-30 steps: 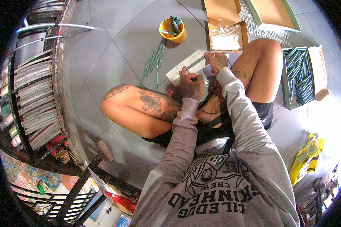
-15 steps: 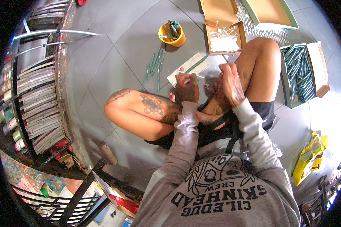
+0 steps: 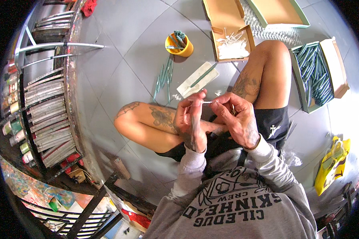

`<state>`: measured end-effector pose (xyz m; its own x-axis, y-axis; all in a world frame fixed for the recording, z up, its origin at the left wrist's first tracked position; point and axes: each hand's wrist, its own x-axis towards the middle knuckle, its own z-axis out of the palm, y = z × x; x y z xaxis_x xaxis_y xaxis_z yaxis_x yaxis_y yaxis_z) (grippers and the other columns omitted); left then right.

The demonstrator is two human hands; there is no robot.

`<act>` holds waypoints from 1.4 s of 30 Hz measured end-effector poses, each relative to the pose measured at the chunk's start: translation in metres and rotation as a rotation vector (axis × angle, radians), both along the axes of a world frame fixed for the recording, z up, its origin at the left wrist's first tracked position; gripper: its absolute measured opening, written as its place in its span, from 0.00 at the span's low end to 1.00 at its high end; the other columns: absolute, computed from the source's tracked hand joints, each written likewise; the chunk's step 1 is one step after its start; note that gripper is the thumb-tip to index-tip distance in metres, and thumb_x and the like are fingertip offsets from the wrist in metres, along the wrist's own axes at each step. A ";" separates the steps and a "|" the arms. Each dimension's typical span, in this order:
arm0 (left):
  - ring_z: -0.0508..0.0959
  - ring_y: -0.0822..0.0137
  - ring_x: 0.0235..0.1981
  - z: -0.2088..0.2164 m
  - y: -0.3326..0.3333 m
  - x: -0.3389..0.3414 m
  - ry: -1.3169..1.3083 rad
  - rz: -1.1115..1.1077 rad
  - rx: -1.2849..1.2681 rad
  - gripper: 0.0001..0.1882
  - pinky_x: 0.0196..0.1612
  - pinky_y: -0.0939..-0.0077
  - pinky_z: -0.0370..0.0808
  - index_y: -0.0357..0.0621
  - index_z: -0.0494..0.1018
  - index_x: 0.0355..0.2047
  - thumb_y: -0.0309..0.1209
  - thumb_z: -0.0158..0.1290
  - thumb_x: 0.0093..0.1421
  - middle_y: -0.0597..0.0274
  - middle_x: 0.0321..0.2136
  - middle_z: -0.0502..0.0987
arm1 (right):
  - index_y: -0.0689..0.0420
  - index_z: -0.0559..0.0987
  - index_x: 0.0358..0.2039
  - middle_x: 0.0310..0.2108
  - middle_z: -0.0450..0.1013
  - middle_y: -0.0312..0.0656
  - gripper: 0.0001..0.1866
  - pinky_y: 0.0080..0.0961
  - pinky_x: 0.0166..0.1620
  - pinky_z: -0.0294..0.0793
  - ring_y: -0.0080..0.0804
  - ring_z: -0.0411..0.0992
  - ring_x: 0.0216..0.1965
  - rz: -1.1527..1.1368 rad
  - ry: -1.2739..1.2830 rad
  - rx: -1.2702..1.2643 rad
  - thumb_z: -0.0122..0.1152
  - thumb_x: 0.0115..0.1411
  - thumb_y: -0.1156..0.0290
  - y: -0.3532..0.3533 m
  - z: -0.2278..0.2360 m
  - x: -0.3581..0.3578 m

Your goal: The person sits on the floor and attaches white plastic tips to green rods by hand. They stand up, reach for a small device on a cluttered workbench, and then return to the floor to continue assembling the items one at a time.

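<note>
Our left hand [image 3: 192, 121] and right hand [image 3: 240, 122] both pinch a thin white stick [image 3: 207, 102], just short of the near edge of a pale board [image 3: 186, 87]; on it lies a green pen [image 3: 203, 75], one end past the far edge. Our yellow cup [image 3: 187, 50] and green box [image 3: 299, 81] hold more pens; the cardboard box [image 3: 251, 38] holds loose white sticks [image 3: 234, 47]. Our sweatshirt [image 3: 243, 231] has dark lettering.

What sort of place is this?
Likely a small workshop, perhaps for printing: stacked frames, jars of what looks like paint beside them, and many dark green pens boxed together.
</note>
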<state>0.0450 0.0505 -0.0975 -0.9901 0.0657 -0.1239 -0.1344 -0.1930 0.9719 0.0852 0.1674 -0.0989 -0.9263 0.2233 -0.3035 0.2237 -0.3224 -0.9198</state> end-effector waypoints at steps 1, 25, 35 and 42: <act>0.76 0.63 0.46 0.003 -0.003 -0.001 0.070 -0.058 0.074 0.09 0.54 0.68 0.67 0.38 0.73 0.40 0.30 0.52 0.62 0.55 0.42 0.77 | 0.62 0.77 0.36 0.33 0.77 0.39 0.08 0.23 0.40 0.74 0.22 0.74 0.36 0.078 -0.058 -0.015 0.58 0.62 0.70 0.005 0.010 0.001; 0.71 0.78 0.19 0.091 -0.004 0.018 -0.017 0.248 -0.190 0.11 0.13 0.87 0.61 0.39 0.72 0.37 0.33 0.58 0.59 0.61 0.28 0.76 | 0.53 0.64 0.45 0.48 0.68 0.51 0.08 0.42 0.45 0.79 0.48 0.74 0.47 -0.212 0.374 -0.874 0.50 0.68 0.69 -0.007 0.055 0.003; 0.76 0.71 0.24 0.091 0.003 0.024 0.048 0.287 -0.165 0.10 0.14 0.82 0.74 0.41 0.69 0.38 0.31 0.56 0.60 0.61 0.29 0.75 | 0.54 0.64 0.47 0.39 0.71 0.50 0.09 0.39 0.35 0.83 0.46 0.77 0.40 -0.175 0.224 -1.104 0.50 0.67 0.71 -0.013 0.060 0.003; 0.77 0.70 0.25 0.090 0.002 0.023 0.087 0.270 -0.194 0.08 0.13 0.85 0.70 0.42 0.69 0.35 0.30 0.56 0.59 0.61 0.29 0.75 | 0.54 0.66 0.45 0.40 0.71 0.48 0.09 0.37 0.34 0.83 0.45 0.77 0.42 -0.164 0.146 -1.071 0.51 0.67 0.68 -0.010 0.060 0.004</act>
